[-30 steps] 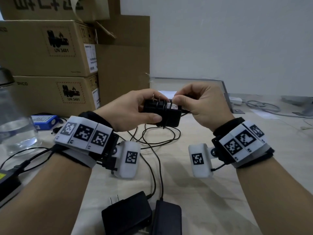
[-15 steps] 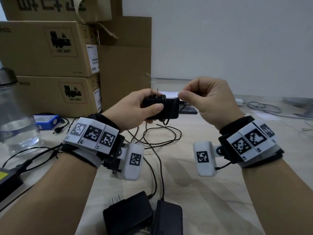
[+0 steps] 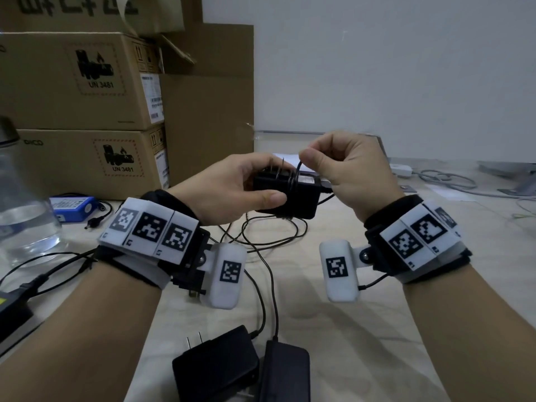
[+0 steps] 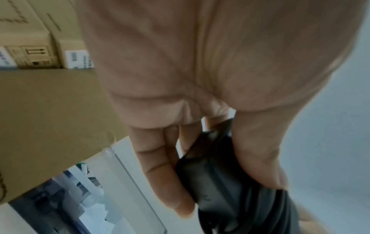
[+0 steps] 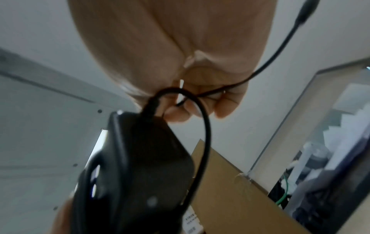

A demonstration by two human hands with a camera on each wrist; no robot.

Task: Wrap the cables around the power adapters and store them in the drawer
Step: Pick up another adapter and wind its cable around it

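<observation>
Your right hand point(image 3: 349, 166) has lifted since half a second ago, from level with the power adapter point(image 3: 290, 195) to just above its top face, pinching the cable point(image 3: 298, 167) between thumb and forefinger, so another turn is being laid over the body. Several loops already sit around the middle of the adapter, up from a single strand a second ago; I'd judge the wrap only partly done, since plenty of slack cable trails on the table point(image 3: 377, 285) below the adapter. Your left hand point(image 3: 229, 187) grips the adapter's plug end, thumb on the near face, fingers curled behind, holding it in the air above the table. Adapter is a hard matte black plastic brick with rounded edges, two thin metal prongs standing up, white label on top. Cable is thin, round, black, flexible. Two more black adapters point(image 3: 216, 364) lie unwrapped on the table nearer you than the held one. Cardboard boxes point(image 3: 72, 82) are stacked left of and behind it. No drawer clearly identifiable.
</observation>
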